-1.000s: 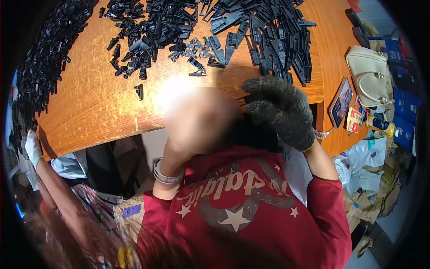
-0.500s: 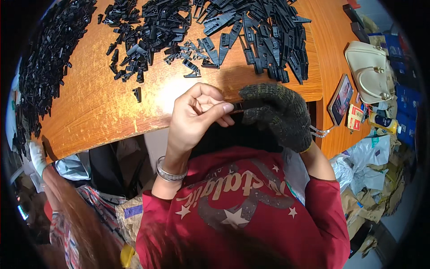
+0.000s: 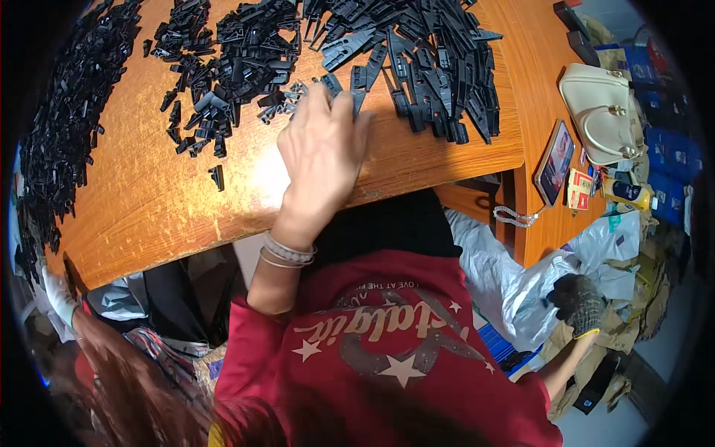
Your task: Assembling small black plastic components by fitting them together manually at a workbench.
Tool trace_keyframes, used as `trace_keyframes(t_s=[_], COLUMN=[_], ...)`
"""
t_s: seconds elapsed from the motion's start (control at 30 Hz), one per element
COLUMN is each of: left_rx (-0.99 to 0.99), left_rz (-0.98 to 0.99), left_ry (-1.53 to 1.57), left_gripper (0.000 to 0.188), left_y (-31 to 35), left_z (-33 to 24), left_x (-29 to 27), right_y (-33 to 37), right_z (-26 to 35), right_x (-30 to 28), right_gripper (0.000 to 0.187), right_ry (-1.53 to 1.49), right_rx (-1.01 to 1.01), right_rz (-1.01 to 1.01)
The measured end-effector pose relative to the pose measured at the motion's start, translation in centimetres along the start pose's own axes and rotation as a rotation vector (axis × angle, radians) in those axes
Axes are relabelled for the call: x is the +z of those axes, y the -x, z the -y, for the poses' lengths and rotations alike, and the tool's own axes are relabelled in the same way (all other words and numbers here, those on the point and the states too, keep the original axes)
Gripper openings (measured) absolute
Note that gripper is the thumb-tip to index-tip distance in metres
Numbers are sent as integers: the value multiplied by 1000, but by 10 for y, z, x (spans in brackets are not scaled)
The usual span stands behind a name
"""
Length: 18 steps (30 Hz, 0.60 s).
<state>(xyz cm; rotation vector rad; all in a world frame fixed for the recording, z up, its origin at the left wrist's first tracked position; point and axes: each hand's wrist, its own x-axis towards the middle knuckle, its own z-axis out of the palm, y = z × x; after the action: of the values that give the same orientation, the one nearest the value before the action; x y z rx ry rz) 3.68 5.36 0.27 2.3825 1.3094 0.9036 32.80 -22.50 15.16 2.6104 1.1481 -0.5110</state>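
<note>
My bare left hand (image 3: 322, 153) lay flat, fingers spread, on small black plastic clips (image 3: 287, 100) – grasping nothing; my gloved right hand (image 3: 577, 302) hung empty beside the wooden table (image 3: 149, 216), loosely curled.

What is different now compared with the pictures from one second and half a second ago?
The left hand left the gloved right hand and reached forward onto the black parts on the table. The right hand dropped away to the plastic bag at the person's right side. Whether either hand holds anything cannot be told. The piles, the cream handbag and the phone stayed put.
</note>
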Motion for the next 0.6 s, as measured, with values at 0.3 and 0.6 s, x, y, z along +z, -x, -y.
trace_keyframes(t_s=[0.3, 0.6], left_rx=[67, 270], left_rz=[-60, -32], left_ry=[15, 323], left_gripper=[14, 25], left_y=[12, 45], left_z=[2, 0], left_x=[8, -4], right_y=[-60, -112], right_z=[87, 244], right_x=[28, 67], right_gripper=[38, 36], right_ry=[149, -1011], right_rx=[-941, -784], right_rz=[-241, 267])
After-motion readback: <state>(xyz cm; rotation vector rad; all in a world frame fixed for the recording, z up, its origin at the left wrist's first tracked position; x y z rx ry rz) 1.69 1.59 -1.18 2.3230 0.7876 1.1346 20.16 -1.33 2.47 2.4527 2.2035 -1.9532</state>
